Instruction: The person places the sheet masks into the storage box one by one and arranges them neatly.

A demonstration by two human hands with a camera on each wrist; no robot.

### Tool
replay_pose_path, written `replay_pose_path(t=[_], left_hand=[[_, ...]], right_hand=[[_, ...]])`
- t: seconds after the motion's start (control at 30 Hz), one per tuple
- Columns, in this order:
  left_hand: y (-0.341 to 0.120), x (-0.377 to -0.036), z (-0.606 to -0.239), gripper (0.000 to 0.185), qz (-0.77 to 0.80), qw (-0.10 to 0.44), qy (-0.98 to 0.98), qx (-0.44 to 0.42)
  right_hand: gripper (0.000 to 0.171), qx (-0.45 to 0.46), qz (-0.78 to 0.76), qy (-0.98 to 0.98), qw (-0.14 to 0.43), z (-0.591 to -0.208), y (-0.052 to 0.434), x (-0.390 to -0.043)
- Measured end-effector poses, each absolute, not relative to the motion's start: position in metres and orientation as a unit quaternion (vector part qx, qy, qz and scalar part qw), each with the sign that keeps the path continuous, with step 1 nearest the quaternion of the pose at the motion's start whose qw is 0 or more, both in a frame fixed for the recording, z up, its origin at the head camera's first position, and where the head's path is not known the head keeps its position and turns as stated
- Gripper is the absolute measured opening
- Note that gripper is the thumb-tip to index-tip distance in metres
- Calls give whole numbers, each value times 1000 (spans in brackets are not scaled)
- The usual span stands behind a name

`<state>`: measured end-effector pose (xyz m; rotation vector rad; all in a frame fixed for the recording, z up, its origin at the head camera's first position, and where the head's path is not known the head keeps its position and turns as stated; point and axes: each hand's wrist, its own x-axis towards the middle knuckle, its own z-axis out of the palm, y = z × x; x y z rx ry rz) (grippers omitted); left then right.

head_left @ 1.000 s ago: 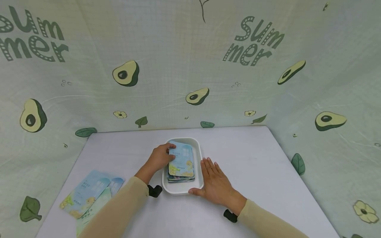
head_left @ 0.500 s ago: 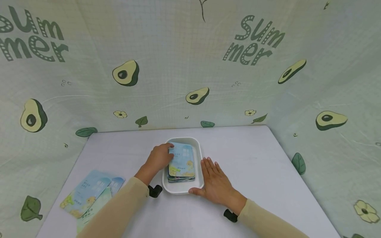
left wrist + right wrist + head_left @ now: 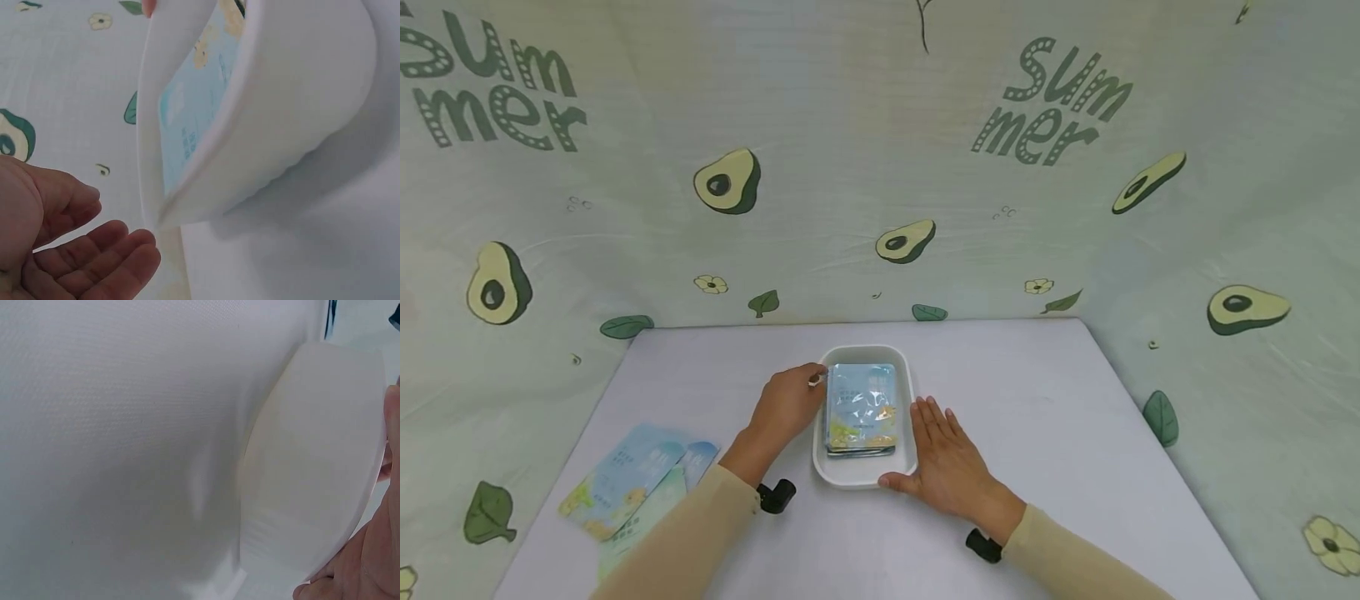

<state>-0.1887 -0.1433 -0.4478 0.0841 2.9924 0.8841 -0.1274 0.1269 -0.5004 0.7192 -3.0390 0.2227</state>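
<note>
A white tray point(image 3: 852, 473) holds a stack of light blue cards point(image 3: 861, 408) with yellow and green drawings at the bottom; the top one shines with reflections. My left hand point(image 3: 787, 403) hovers at the tray's left rim, beside the upper corner of the stack. In the left wrist view its fingers point(image 3: 115, 259) are loosely curved with nothing between them and thumb. My right hand point(image 3: 951, 462) lies along the tray's right side, fingers straight at the rim and thumb at the near corner. The right wrist view shows that hand touching the tray wall point(image 3: 312, 469).
To the left on the white table point(image 3: 1037, 400) lie a larger pale blue card point(image 3: 625, 479), a pale green one point(image 3: 643, 521) and a smaller blue one point(image 3: 700, 458), partly overlapping, near my left sleeve point(image 3: 688, 533). A curtain point(image 3: 820, 167) printed with avocados stands behind the table.
My left hand has let go of the top card and drawn back left to the rim. The top card now lies straighter on the stack. The right hand stays put.
</note>
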Motion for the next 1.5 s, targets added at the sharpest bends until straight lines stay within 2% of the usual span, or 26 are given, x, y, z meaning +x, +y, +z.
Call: replay_pose_path(t=[0.2,0.47,0.53,0.7,0.87,1.07,1.3,1.5], left_hand=[[-167,-173,-457,42,237,3,971,37],[-234,-141,-473,59,177,24,982,62],[-255,-132,-477,68,160,46,985,55],[-312,-113,-491,101,147,144,979,-6],[-352,-92,-501,126,144,206,966,-68],[-359,-74,-510,142,164,266,942,-122],[-348,-83,-513,143,184,256,943,-110],[-328,-113,-510,143,182,252,945,-98]], right_hand=[[122,232,70,-970,12,-501,129,-127],[123,236,77,-969,9,-501,129,-127],[124,236,80,-968,2,-502,129,-127],[126,236,80,-968,-5,-503,128,-127],[126,234,77,-969,-1,-504,129,-128],[126,232,76,-970,0,-504,130,-127],[126,231,80,-970,-1,-503,129,-127],[125,230,78,-970,-2,-503,130,-127]])
